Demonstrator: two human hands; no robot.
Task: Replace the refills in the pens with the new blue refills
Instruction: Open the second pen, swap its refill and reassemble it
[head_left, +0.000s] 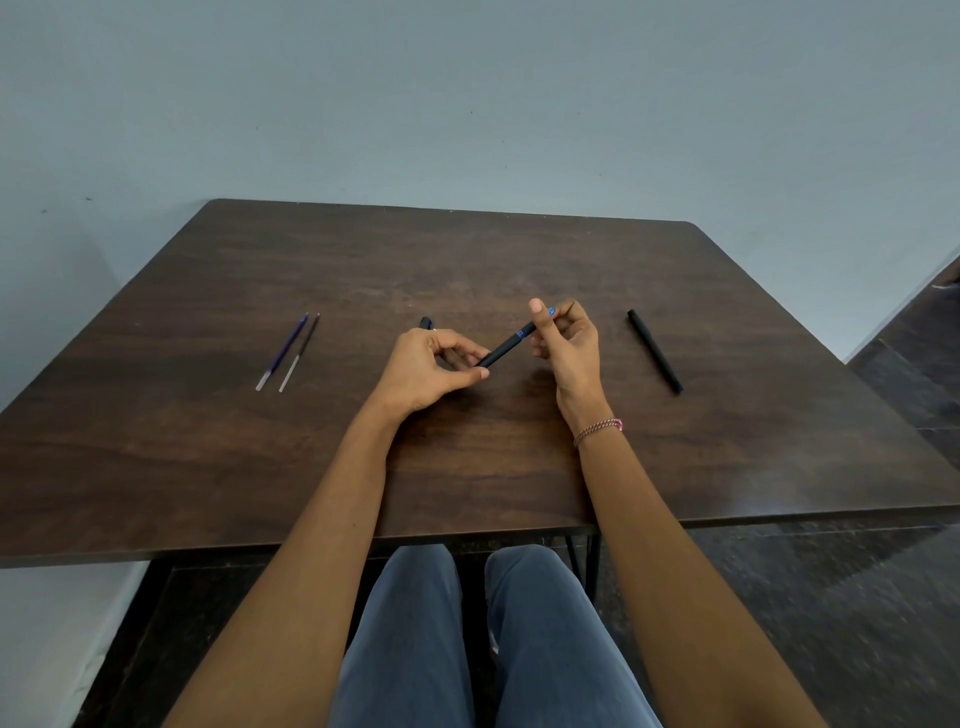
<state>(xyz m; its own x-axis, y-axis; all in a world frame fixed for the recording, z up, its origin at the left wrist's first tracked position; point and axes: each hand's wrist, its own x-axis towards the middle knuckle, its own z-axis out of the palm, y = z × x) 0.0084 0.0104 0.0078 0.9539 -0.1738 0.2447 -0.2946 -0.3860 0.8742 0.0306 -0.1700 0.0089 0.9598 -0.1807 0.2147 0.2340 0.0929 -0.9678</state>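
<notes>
A black pen with a blue ring (506, 348) is held slanted above the middle of the dark wooden table (467, 270). My left hand (426, 371) pinches its lower end between thumb and fingers. My right hand (563, 338) grips its upper end, where a blue tip shows by the thumb. Two thin refills (288, 351) lie side by side on the left, one blue, one dark. A second black pen (655, 351) lies on the right. A small dark and blue piece (427, 323) peeks out behind my left hand.
The table's near edge (311, 548) runs just above my knees. A pale wall stands behind the far edge. Dark floor shows to the right of the table.
</notes>
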